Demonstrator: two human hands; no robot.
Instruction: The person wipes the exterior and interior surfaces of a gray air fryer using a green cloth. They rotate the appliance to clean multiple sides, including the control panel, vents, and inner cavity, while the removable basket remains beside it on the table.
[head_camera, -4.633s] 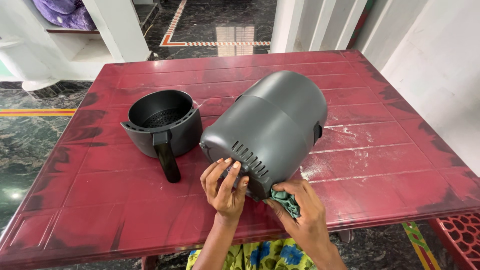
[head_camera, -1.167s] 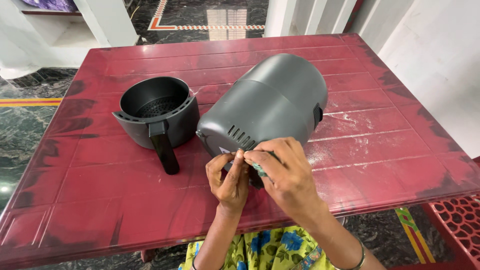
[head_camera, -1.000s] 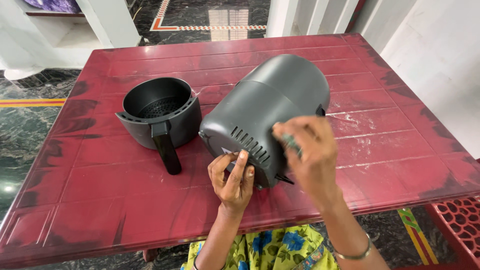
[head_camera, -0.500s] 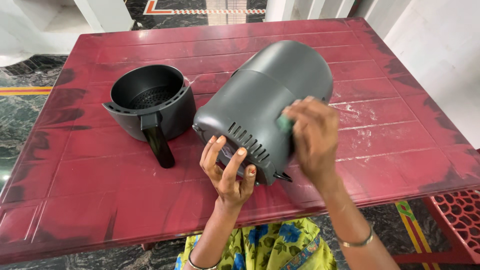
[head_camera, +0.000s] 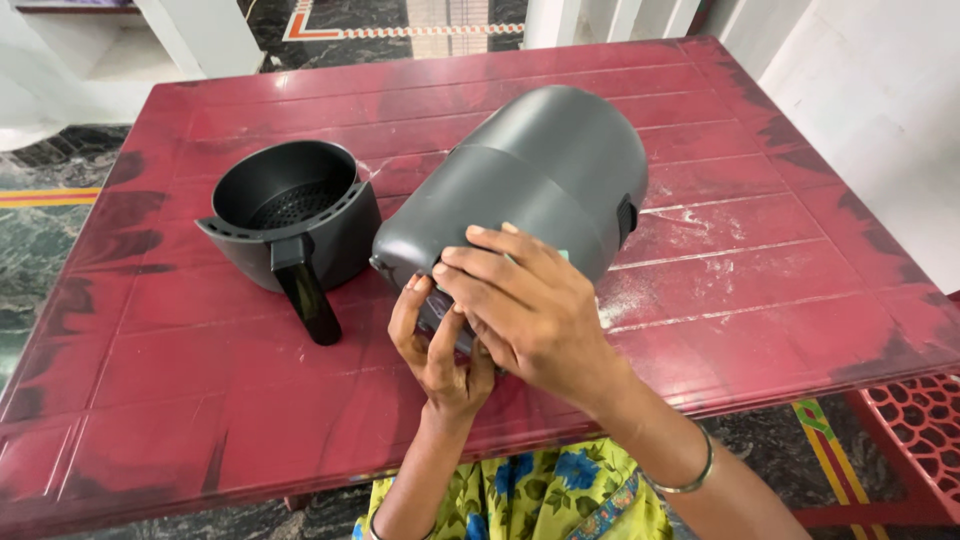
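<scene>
2 hands meet at the near end of the grey air fryer body (head_camera: 545, 170), which lies on its side on the red table (head_camera: 750, 270), its rounded top pointing away from the person. The right hand (head_camera: 520, 305) is laid over the body's near end, its fingers (head_camera: 490, 262) loosely bent and a little apart, pressing a green cloth (head_camera: 563, 256) to the shell; only 1 small sliver of cloth shows past the knuckles. The left hand (head_camera: 437, 345) comes up from below that same end, its fingers (head_camera: 412, 300) curled against the lower edge, and the right hand hides whether they grip the rim or only brace it. By the look of it, the step in hand is wiping the body's near end while the left hand steadies it. Further wiping would call for firm bracing, since the round shell could roll on the table. Left of the body, just beside it, stands the black basket (head_camera: 345, 245) with its perforated floor, its handle (head_camera: 300, 300) pointing toward the person. Right of the body, white powdery smears (head_camera: 700, 205) mark the tabletop. A thin bangle (head_camera: 690, 475) sits on the right wrist.
</scene>
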